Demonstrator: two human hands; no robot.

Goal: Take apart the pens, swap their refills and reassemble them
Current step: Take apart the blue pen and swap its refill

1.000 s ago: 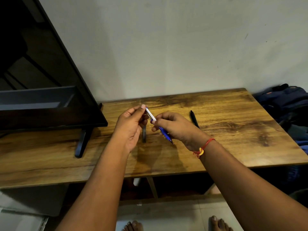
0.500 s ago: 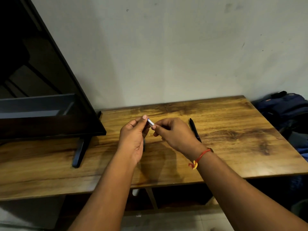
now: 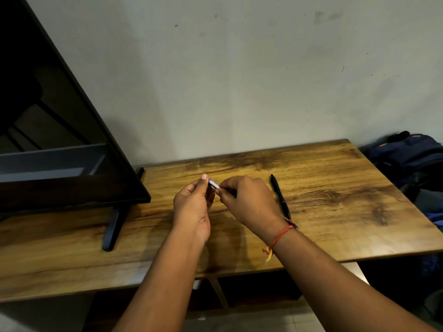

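A blue and white pen point(image 3: 214, 184) is held between both hands above the wooden table point(image 3: 335, 200). My left hand point(image 3: 193, 207) pinches its upper white end with thumb and forefinger. My right hand point(image 3: 247, 202) closes around the lower part, which is hidden in the palm. A black pen point(image 3: 280, 196) lies on the table just right of my right hand, pointing away from me; its near end passes behind my wrist.
A black flat screen point(image 3: 60, 152) on a stand point(image 3: 113, 226) fills the left of the table. A dark blue backpack point(image 3: 407, 154) sits off the table's right edge. A plain wall rises behind.
The pen's blue lower part, visible a second ago under my right hand, is now covered by the palm. Both hands have stayed together at the pen while the view tilted upward.
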